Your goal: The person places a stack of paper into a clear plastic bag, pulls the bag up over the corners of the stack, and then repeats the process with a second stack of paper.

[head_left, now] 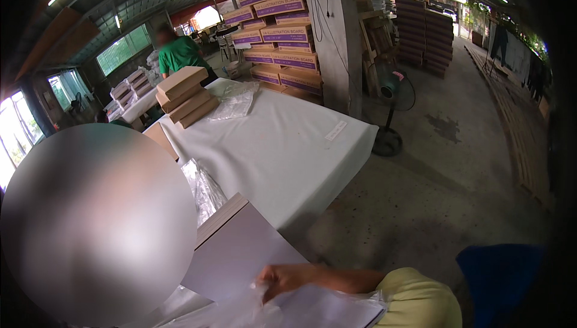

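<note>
My right hand [283, 280] comes in from the lower right, out of a yellow sleeve [418, 298]. Its fingers are pinched on the edge of a clear plastic bag [243, 313]. Under and beside the hand, a grey-white board [321, 305] lies at the lower edge, partly inside or beneath the plastic; I cannot tell which. Just beyond it is a thick stack of grey boards [249, 250], its layered edges showing at the far side. My left hand does not show; a large blurred round patch hides the left side.
A white-covered table [288, 147] holds brown boxes [183, 96] and clear plastic bags [234, 101]. Behind it, cartons [282, 39] are stacked by a concrete pillar [336, 39]. A standing fan [389, 111] is right of the table; a person in green [180, 54] stands beyond.
</note>
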The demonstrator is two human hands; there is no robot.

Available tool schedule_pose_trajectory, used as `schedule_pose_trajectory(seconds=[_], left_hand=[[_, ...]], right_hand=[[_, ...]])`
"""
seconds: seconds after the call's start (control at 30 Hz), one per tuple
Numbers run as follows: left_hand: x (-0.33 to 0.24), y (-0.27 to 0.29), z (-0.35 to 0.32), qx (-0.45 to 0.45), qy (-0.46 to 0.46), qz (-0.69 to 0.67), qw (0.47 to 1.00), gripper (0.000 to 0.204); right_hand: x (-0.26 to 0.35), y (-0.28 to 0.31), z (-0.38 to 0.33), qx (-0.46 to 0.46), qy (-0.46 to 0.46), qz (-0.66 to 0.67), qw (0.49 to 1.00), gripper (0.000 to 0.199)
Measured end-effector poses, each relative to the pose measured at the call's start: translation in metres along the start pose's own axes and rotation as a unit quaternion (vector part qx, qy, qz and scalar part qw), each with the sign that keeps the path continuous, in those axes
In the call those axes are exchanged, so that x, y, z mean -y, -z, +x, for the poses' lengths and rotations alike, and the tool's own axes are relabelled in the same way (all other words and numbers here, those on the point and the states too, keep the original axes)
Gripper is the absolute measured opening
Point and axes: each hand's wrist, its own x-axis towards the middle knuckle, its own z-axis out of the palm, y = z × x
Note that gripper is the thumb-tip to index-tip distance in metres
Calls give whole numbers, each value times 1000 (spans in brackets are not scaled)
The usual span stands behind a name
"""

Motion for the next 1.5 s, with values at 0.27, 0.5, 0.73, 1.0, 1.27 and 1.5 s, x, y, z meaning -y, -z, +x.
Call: schedule_pose_trajectory(seconds=[0.27, 0.5, 0.73, 1.0, 1.27, 1.5], left_hand=[[4, 9, -17, 64, 116, 17, 991, 37], [35, 26, -9, 90, 140, 84, 982, 37], [16, 12, 0, 35, 109, 74, 991, 38], [12, 14, 5, -6, 76, 77, 994, 38], [8, 20, 7, -64, 29, 88, 994, 39], [4, 45, -16, -195, -74, 98, 973, 39]], right_hand=[[-37, 30, -11, -166, 427, 278, 844, 36], [23, 28, -18, 114, 473, 514, 707, 76], [25, 31, -11, 130, 422, 613, 655, 88], [14, 25, -3, 144, 375, 595, 696, 91], [-3, 19, 6, 133, 337, 599, 714, 90], [-6, 18, 2, 77, 249, 550, 793, 81]])
